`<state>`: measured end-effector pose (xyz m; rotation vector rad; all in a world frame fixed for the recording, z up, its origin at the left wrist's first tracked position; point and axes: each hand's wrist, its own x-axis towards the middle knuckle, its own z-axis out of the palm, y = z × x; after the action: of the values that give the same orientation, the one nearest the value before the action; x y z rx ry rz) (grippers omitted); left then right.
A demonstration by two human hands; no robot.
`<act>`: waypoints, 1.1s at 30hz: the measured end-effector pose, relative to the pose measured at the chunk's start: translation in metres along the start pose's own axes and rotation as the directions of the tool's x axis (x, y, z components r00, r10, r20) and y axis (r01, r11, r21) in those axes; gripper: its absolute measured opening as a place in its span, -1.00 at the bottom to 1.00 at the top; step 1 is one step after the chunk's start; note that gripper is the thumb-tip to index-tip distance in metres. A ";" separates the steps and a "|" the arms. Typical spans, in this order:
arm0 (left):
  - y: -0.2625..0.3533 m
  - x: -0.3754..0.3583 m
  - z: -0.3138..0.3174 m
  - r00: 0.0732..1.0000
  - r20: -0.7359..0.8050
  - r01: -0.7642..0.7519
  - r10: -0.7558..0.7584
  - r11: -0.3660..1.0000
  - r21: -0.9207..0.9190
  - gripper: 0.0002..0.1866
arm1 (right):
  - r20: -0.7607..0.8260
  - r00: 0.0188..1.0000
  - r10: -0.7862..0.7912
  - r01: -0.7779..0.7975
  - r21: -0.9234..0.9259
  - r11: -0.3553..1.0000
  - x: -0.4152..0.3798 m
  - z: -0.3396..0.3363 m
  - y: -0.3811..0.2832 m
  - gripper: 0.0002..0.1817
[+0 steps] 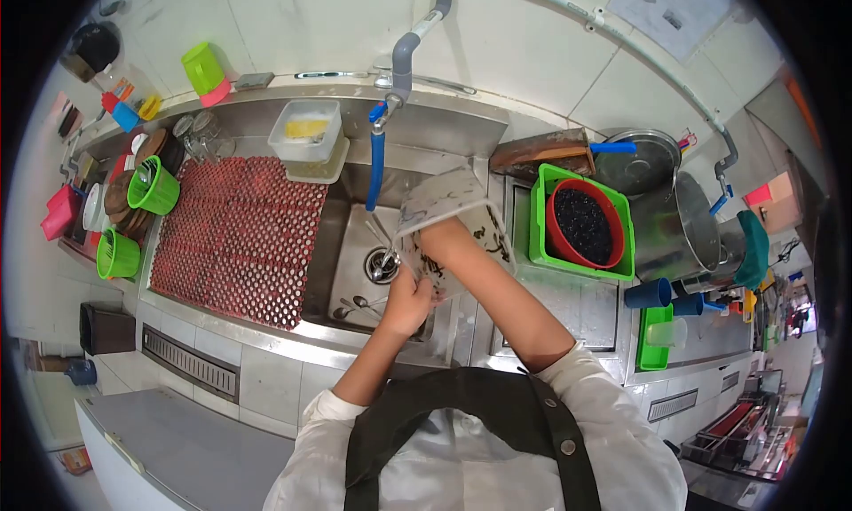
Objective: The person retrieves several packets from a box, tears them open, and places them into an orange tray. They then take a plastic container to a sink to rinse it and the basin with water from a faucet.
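Observation:
A clear plastic container [441, 211], spotted with dark scraps on its walls, is tilted over the right side of the sink [349, 245]. My left hand [410, 305] grips its near lower corner, thumb up. Reaching into its opening is my right hand [444, 242]; the fingers are hidden inside, so what they hold does not show. Below, the drain [382, 264] has a metal utensil over it, and several spoons [359, 301] lie on the sink floor. A blue hose [376, 172] hangs from the tap just left of the container.
A red perforated mat [235, 236] covers the left side. Behind it stand stacked plastic tubs [306, 138]. To the right, a red bowl [611, 253] of dark contents sits in a green basin [539, 213], near large metal pots [679, 227]. Green baskets [153, 187] stand far left.

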<state>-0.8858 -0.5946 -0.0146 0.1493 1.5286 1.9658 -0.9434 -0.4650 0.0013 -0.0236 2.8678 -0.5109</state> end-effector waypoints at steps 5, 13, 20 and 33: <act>-0.006 0.013 0.000 0.996 -0.013 -0.089 0.090 0.995 0.046 -0.50 | 0.052 0.996 0.066 -0.069 0.061 0.996 -0.016 -0.004 0.003 -0.52; -0.006 0.024 0.014 0.981 0.036 -0.194 0.191 0.965 0.175 -0.55 | -0.223 0.974 0.032 -0.008 0.107 0.994 -0.013 -0.018 0.021 -0.66; -0.011 0.037 0.006 0.982 0.030 -0.187 0.185 0.954 0.233 -0.44 | -0.159 0.987 0.009 -0.065 -0.348 0.935 -0.027 -0.016 0.012 -0.53; -0.006 0.038 0.018 0.940 0.025 -0.328 0.340 0.884 0.332 -0.48 | -0.161 0.985 -0.056 -0.012 -0.394 0.919 -0.032 -0.005 0.033 -0.66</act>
<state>-0.9049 -0.5586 -0.0254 0.5591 1.9565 1.9510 -0.9126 -0.4305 0.0014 -0.0829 3.0895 0.0753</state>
